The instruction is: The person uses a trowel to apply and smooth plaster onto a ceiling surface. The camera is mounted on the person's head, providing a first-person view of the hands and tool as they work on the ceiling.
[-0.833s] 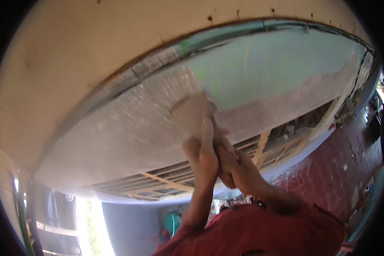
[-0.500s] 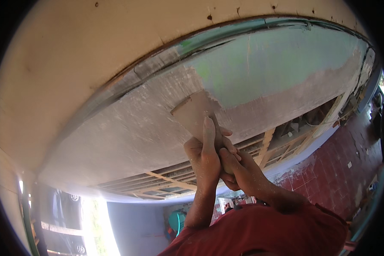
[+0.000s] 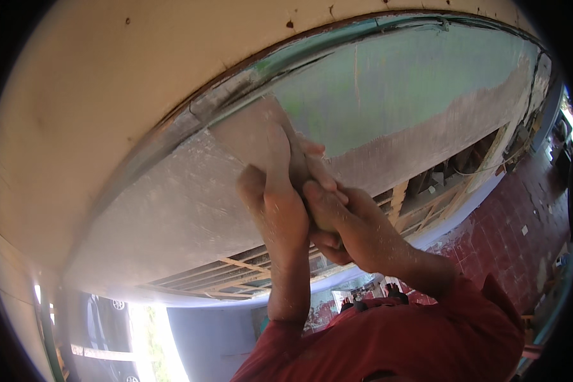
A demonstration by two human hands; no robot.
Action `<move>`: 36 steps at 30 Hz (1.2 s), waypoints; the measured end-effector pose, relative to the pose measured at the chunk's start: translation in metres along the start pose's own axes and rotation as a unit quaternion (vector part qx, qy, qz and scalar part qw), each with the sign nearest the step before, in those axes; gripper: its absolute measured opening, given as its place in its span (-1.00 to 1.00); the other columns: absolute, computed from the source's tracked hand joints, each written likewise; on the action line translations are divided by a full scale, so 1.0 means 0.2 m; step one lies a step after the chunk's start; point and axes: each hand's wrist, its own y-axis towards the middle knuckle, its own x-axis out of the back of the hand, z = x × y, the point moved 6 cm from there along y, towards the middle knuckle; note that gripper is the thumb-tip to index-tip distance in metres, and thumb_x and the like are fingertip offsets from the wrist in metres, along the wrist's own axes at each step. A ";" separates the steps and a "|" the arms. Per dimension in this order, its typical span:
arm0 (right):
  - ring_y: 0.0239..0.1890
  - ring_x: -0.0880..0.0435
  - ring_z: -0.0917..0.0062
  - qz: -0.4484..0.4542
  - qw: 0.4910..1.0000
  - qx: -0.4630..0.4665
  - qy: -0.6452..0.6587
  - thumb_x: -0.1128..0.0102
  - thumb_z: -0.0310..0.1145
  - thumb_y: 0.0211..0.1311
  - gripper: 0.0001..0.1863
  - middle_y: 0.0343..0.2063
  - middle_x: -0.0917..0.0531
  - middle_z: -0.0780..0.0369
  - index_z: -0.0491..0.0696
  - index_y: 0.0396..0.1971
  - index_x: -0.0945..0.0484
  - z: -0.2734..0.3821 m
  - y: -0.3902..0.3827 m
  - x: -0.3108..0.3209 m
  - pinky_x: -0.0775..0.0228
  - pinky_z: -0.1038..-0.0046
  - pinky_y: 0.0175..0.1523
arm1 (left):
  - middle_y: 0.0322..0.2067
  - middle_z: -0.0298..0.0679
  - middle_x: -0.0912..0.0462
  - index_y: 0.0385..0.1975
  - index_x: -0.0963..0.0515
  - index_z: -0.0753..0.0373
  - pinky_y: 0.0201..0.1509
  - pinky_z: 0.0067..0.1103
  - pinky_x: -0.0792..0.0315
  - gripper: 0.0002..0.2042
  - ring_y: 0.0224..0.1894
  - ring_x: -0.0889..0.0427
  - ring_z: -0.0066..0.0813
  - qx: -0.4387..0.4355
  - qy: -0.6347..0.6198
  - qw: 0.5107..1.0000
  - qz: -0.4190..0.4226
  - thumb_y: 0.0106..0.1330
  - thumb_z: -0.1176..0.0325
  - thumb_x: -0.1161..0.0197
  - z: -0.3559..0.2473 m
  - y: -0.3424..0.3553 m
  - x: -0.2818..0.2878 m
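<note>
A broad, flat, dusty brown scraper (image 3: 245, 132) lies against the wall, its far edge close to the top border of the painted area. My left hand (image 3: 275, 200) is closed round it, with the thumb stretched along its face. Just right of that, my right hand (image 3: 344, 219) grips the handle end, which the fingers mostly hide. Green paint (image 3: 388, 83) covers the wall to the right of the tool. Below and to the left the surface is bare, grey and scratched (image 3: 165, 204). Pale dust specks both forearms.
A cream surface (image 3: 108, 76) stretches above, past a dark cable (image 3: 261, 89) along the border. Lower down are openings with wooden slats (image 3: 235, 277). Red floor tiles (image 3: 490, 235) show at the right. A dark car (image 3: 99, 325) stands beyond a bright gap at lower left.
Both hands have pushed the scraper up and to the left along the wall, from the lower edge of the green paint toward the top border. The grip stays the same.
</note>
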 end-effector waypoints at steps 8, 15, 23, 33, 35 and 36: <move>-0.74 -0.22 0.81 -0.009 0.998 -0.054 0.004 0.12 0.00 0.52 -0.53 -0.68 -0.31 0.44 -0.11 0.11 -0.33 -0.08 -0.04 0.03 0.00 0.65 -0.67 | -0.75 -0.18 -0.50 -0.49 -0.53 0.47 -0.61 -0.61 -0.36 -0.53 -0.73 -0.49 -0.49 -0.021 0.037 0.999 -0.002 0.50 0.14 -0.01 0.06 -0.05 0.03; -0.74 -0.21 0.81 -0.030 0.999 -0.017 -0.015 0.13 0.03 0.51 -0.49 -0.68 -0.31 0.43 -0.09 0.17 -0.31 -0.07 0.01 0.04 0.01 0.65 -0.68 | -0.74 -0.19 -0.49 -0.50 -0.53 0.47 -0.62 -0.61 -0.35 -0.52 -0.71 -0.47 -0.52 0.002 0.021 1.000 0.006 0.50 0.13 -0.02 0.02 0.00 0.01; -0.73 -0.24 0.81 -0.017 0.999 -0.016 -0.025 0.10 0.05 0.50 -0.46 -0.67 -0.33 0.43 -0.12 0.15 -0.33 -0.01 0.03 0.03 -0.02 0.64 -0.67 | -0.74 -0.20 -0.49 -0.52 -0.53 0.46 -0.61 -0.61 -0.34 -0.52 -0.69 -0.50 -0.52 -0.012 0.017 1.000 0.010 0.51 0.14 -0.01 -0.04 0.02 -0.01; -0.72 -0.22 0.82 -0.074 0.996 -0.033 -0.030 0.08 0.03 0.50 -0.49 -0.69 -0.33 0.44 -0.12 0.14 -0.35 -0.22 -0.07 0.18 -0.02 0.64 -0.66 | -0.72 -0.13 -0.50 -0.48 -0.51 0.44 -0.70 -0.54 -0.34 -0.58 -0.77 -0.47 -0.41 -0.010 0.019 1.000 -0.005 0.47 0.14 -0.08 0.25 -0.05 0.04; -0.73 -0.21 0.82 -0.055 0.998 -0.018 -0.027 0.09 0.02 0.50 -0.50 -0.69 -0.32 0.44 -0.11 0.13 -0.36 -0.08 0.00 0.12 0.01 0.65 -0.67 | -0.75 -0.14 -0.48 -0.49 -0.51 0.44 -0.70 -0.54 -0.34 -0.58 -0.78 -0.47 -0.41 -0.049 0.017 0.999 -0.005 0.47 0.15 -0.09 0.16 0.02 0.03; -0.73 -0.20 0.82 -0.046 0.999 -0.005 -0.026 0.10 0.01 0.51 -0.51 -0.69 -0.32 0.44 -0.11 0.13 -0.36 -0.04 0.01 0.10 0.02 0.65 -0.68 | -0.74 -0.14 -0.49 -0.49 -0.51 0.44 -0.70 -0.54 -0.34 -0.59 -0.78 -0.47 -0.40 -0.034 0.002 0.999 0.002 0.47 0.16 -0.09 0.13 0.03 0.01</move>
